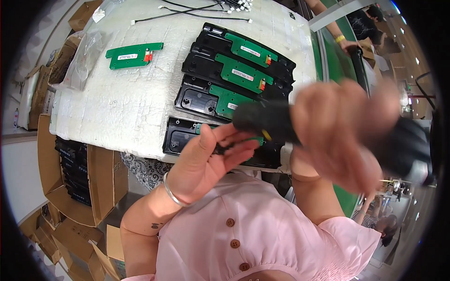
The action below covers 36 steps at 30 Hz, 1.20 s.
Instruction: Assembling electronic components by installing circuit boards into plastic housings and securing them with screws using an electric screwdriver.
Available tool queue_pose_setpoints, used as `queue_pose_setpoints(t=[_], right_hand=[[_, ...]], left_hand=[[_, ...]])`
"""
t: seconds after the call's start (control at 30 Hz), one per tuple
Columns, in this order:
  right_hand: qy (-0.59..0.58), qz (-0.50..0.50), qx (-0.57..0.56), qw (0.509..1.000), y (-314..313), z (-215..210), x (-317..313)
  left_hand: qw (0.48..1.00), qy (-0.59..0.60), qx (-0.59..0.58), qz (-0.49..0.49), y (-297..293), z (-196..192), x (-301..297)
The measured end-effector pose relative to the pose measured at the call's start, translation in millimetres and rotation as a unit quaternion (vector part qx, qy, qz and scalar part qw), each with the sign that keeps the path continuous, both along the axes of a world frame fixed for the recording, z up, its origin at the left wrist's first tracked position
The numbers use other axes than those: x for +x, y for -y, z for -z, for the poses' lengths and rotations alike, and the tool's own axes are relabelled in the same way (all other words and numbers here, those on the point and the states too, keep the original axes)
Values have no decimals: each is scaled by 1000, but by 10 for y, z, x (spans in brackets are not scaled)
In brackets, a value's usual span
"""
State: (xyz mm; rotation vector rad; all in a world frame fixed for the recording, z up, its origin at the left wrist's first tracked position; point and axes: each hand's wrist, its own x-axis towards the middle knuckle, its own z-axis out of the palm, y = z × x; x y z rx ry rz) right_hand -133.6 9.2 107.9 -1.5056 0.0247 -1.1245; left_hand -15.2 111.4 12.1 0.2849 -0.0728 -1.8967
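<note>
From my remote seat, reading left to right, I have an open cardboard box (104,182) with black parts (72,171) stacked inside, and a clear plastic bag (85,63) beside the white-covered table (136,100). One loose green board (131,57) lies on the table's left side, outside any housing. Dark cables (234,5) with white connectors are heaped at the far edge. The left hand (194,157) is palm up near the table's near edge, thumb well apart, fingers slightly curled and gripping nothing; small dark pieces (224,147), possibly screws, appear to rest on them. Beyond it, four black housings (194,96) lie in a column, green boards (243,72) set in them; the nearest is partly covered by the hand. So I'd judge the placing done for these four and the loose board left over; whether any are fastened, I cannot tell. The right hand (342,133), blurred by motion, has its fingers wrapped around a thick black tool (269,118), perhaps a powered driver, held over the nearer housings. Farther right, another person's hand (349,44) touches a dark object. As for writing, white labels sit on the boards, their print too small for me to read, and pale marks on the boxed parts are equally illegible.
</note>
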Motion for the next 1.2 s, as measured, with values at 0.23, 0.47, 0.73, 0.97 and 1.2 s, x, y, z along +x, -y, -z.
queue_pose_setpoints(t=[0.23, 0.47, 0.73, 0.97, 1.2], right_hand=[[-46, 92, 49, 993, 481, 368, 383], [-65, 86, 55, 993, 522, 382, 433], [-103, 82, 19, 991, 519, 417, 453], [-118, 49, 24, 991, 549, 404, 469], [-27, 39, 75, 996, 405, 253, 385]], left_hand=[[994, 94, 27, 40, -10, -55, 76], [991, 97, 20, 86, -68, 52, 140], [987, 144, 59, 42, -29, 77, 140], [988, 152, 15, 30, -9, 42, 205], [982, 133, 116, -64, 76, 63, 187]])
